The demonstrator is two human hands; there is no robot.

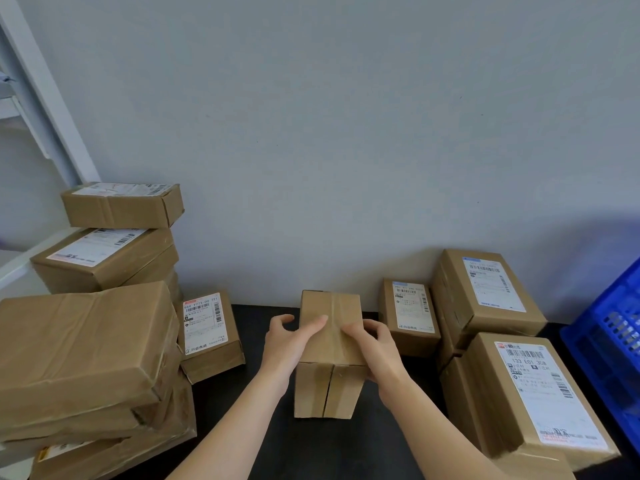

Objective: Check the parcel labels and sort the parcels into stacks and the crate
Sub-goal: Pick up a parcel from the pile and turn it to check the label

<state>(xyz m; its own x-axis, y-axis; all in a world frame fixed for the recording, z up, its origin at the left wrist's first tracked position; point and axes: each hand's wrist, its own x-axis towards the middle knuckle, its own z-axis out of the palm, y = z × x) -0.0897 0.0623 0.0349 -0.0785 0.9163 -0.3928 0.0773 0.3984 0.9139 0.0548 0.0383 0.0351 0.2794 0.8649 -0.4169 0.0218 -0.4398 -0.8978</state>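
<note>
Gripped near the middle of the counter [329, 452] between left hand [289, 341] and right hand [379, 344], fingers of both curled over its upper face: a taped brown parcel [329, 386], no label on the sides in view, so likely being turned to find one. Along the left edge, a tall stack [86, 348]; toward the right edge, a lower stack [519, 386], labels mostly up for reading. At the far right edge, a blue crate [613, 341], contents out of sight
</note>
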